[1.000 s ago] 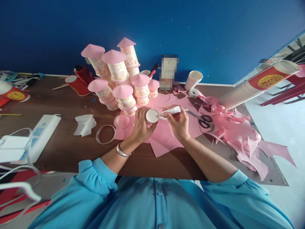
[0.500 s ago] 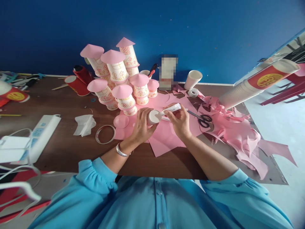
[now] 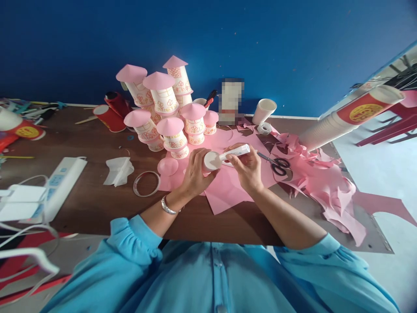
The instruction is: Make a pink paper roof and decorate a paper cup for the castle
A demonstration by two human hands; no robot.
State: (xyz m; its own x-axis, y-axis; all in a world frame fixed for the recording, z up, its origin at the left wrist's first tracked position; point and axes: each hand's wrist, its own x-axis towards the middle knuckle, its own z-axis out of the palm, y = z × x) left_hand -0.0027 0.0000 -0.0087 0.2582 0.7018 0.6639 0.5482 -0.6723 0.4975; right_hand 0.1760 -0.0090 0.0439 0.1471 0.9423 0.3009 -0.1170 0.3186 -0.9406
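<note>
My left hand [image 3: 197,173] is closed around a small white paper cup [image 3: 212,161], its round flat end turned up toward me. My right hand [image 3: 249,170] pinches a slim white glue tube [image 3: 239,151], tilted so that its narrow tip meets the edge of that round end. Both hands are above pink paper sheets [image 3: 224,195]. A pink paper disc [image 3: 167,166] lies left of my left hand. Just past my right hand are black-handled scissors [image 3: 280,166]. Behind my hands stand several decorated cup towers [image 3: 171,135] with pink cone roofs.
Pink paper scraps [image 3: 332,187] and a long stack of paper cups [image 3: 352,115] are on the right. A tape ring [image 3: 146,183], a crumpled translucent wrapper [image 3: 119,171] and a power strip [image 3: 61,187] lie left. A white cup [image 3: 264,111] stands near the blue wall.
The view has shifted slightly, so the towers and left-side things appear a little farther right and lower. Both hands keep their hold, and the tube's tip stays at the cup's flat end.
</note>
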